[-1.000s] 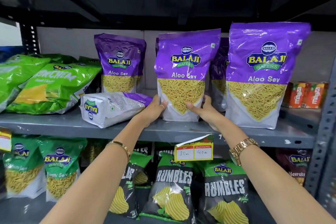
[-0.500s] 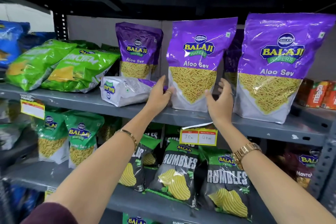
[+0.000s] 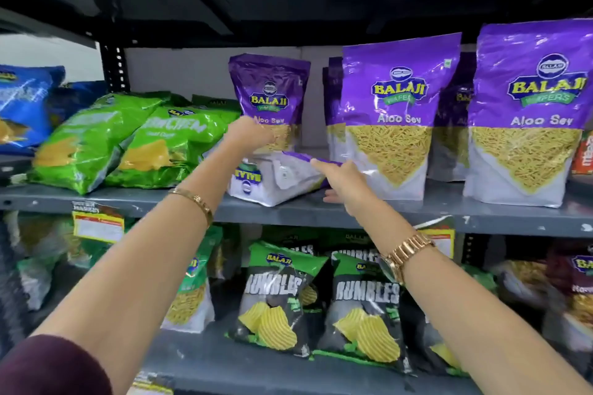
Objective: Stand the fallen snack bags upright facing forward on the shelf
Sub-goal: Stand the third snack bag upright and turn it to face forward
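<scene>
Grey metal shelf [image 3: 134, 199], middle tier: one fallen Aloo Sev bag [image 3: 276, 181], both hands reaching to it.

Fallen bag lies on its side at the shelf's front edge, white back panel up, purple top pointing right, between the green snack bags [image 3: 128, 141] and the upright front Aloo Sev bag [image 3: 390, 119]. A smaller upright Aloo Sev bag [image 3: 272, 99] stands behind it; another large one [image 3: 526, 115] stands at far right. Left hand [image 3: 248, 136] is above the fallen bag's near end (blurred; finger spread cannot be told). Right hand [image 3: 345, 181] touches the purple end, fingers extended, thumb low near the shelf, not closed around it.
</scene>
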Demonstrator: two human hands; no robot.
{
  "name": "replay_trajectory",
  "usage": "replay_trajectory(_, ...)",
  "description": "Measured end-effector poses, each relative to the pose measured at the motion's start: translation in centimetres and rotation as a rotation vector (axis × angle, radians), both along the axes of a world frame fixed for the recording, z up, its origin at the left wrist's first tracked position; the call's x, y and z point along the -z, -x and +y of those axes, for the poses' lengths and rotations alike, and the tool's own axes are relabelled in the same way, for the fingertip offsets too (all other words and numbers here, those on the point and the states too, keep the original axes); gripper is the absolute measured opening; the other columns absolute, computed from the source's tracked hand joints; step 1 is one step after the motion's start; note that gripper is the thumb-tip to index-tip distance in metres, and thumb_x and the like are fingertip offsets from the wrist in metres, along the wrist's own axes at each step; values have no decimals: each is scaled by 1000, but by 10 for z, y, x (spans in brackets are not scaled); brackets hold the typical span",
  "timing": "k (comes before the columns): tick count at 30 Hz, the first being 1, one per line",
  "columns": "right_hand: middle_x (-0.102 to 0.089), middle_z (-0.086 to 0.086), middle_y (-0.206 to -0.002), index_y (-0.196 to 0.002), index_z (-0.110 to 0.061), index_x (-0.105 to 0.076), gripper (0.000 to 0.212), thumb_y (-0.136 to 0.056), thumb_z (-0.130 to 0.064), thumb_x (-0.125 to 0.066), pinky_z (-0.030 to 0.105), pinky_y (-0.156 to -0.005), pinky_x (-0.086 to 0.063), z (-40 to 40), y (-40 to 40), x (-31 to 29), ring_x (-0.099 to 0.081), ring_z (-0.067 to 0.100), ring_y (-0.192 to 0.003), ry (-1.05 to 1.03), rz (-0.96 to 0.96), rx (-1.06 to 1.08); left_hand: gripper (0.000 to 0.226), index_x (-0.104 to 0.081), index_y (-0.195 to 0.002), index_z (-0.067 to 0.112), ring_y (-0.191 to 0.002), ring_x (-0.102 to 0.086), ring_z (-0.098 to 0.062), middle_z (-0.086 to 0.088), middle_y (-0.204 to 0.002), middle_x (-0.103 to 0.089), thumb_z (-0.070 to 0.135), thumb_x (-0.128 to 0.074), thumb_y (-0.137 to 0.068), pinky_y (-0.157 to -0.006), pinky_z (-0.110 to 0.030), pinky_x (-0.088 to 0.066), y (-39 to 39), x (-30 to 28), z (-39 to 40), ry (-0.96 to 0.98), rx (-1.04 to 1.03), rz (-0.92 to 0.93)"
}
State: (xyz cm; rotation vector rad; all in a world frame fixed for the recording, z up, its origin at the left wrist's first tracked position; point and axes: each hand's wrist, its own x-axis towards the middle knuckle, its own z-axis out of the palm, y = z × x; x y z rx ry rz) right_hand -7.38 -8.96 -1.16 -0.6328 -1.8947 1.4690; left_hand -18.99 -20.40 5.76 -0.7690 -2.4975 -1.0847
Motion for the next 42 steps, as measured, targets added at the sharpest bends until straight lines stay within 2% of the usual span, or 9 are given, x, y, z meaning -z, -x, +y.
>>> replay_trajectory(4, -47, 6, -125, -129, -7, -41, 59, -81, -34, -62, 37, -85, -45, -19, 23, 0, -47, 29, -117, 234, 48, -57, 70, -37, -135, 5, -125, -45, -37, -18, -143, -41, 45, -57, -81, -99, -44, -41, 31, 8, -34, 20, 141, -411)
replay_trajectory(9, -55, 16, -123, -124, -6, -48, 49, -80, -19, -66, 40, -73, -46, -34, 37, -3, -54, 33, -110, 379, 168, 26, 63, -43, -126, 10, -90, -63, -30, -14, -111, -58, 46, -62, -78, -64, -37, -54, 54, 23, -50, -44, 370, -763)
replay_trajectory(14, -63, 19, -104, -109, 3, -57, 39, -73, -7, -68, 47, -87, -52, -39, 49, 1, -62, 32, -95, 367, 295, 184, 25, -52, -92, 10, -66, -60, -21, -7, -79, -59, 29, -66, -81, -54, -33, -54, 60, 33, -53, -204, 443, -708)
replay_trajectory(19, -63, 9, -81, -87, -3, -62, 19, -69, -7, -68, 35, -71, -47, -38, 55, 2, -57, 24, -71, 180, 387, 266, 20, -55, -78, 8, -57, -57, -19, -5, -68, -56, 22, -69, -79, -52, -29, -53, 58, 37, -60, -321, 500, -641)
replay_trajectory(25, -65, 11, -102, -106, -3, -57, 34, -73, 5, -62, 33, -79, -48, -33, 63, -8, -61, 22, -88, 62, 508, 177, 26, -64, -103, 5, -65, -61, -18, -10, -81, -64, 14, -69, -79, -53, -22, -50, 65, 36, -56, -473, 561, -564)
replay_trajectory(30, -59, 6, -110, -122, -5, -44, 56, -72, 16, -57, 26, -76, -49, -23, 72, -16, -57, 16, -95, -40, 565, 79, 51, -52, -118, -4, -63, -59, -14, -14, -92, -63, -10, -70, -70, -42, -12, -50, 76, 42, -47, -557, 603, -462)
replay_trajectory(34, -58, 10, -118, -124, -4, -40, 60, -72, 22, -54, 29, -81, -49, -5, 83, -22, -55, 21, -105, -129, 496, -17, 58, -48, -119, -8, -67, -54, -7, 1, -78, -57, -19, -69, -65, -43, -8, -48, 83, 55, -30, -579, 566, -389)
replay_trajectory(39, -58, 6, -114, -120, -9, -42, 59, -71, 21, -55, 15, -69, -50, 20, 93, -15, -58, 11, -95, -250, 382, -83, 67, -46, -118, 1, -86, -52, -17, -4, -94, -54, -2, -80, -61, -74, -23, -48, 98, 80, -8, -411, 399, -308)
replay_trajectory(42, -56, 4, -114, -114, -17, -41, 59, -71, 22, -53, 15, -71, -50, 29, 101, -9, -56, 9, -95, -264, 381, -111, 72, -43, -116, 3, -86, -51, -18, 4, -83, -51, 4, -84, -57, -78, -27, -43, 106, 86, -1, -349, 349, -257)
